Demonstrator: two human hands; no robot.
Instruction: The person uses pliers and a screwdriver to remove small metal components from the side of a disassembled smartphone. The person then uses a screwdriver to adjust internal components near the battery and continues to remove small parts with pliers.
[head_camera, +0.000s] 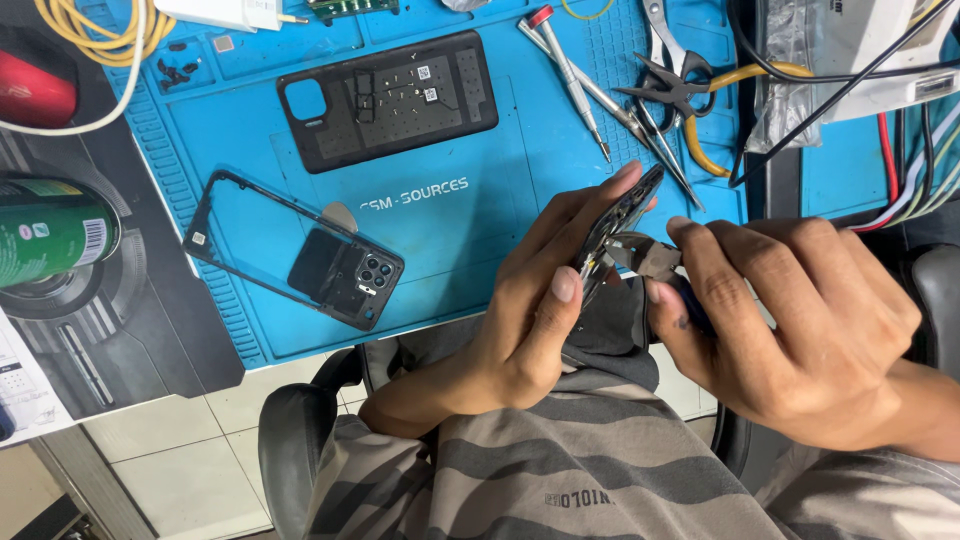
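Disassembly well advanced: back cover (388, 98) near the blue mat's (480, 210) far edge, camera frame (300, 252) at its left side. Opened phone body (615, 232) held edge-on off the near right corner, left hand (520, 320) clasped around it. Right hand (790, 320) closed on small pliers (645, 256), tips at the internals. Inner parts apparently left.

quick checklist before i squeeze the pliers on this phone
1. Left hand grips phone firmly, edge-on: ok.
2. Pliers in right hand, tips at the phone's inside: ok.
3. Which part the tips touch: cannot tell, too small.
4. Back cover and frame lie apart on the mat: ok.
5. Screwdriver and tweezers lie on the mat: ok.
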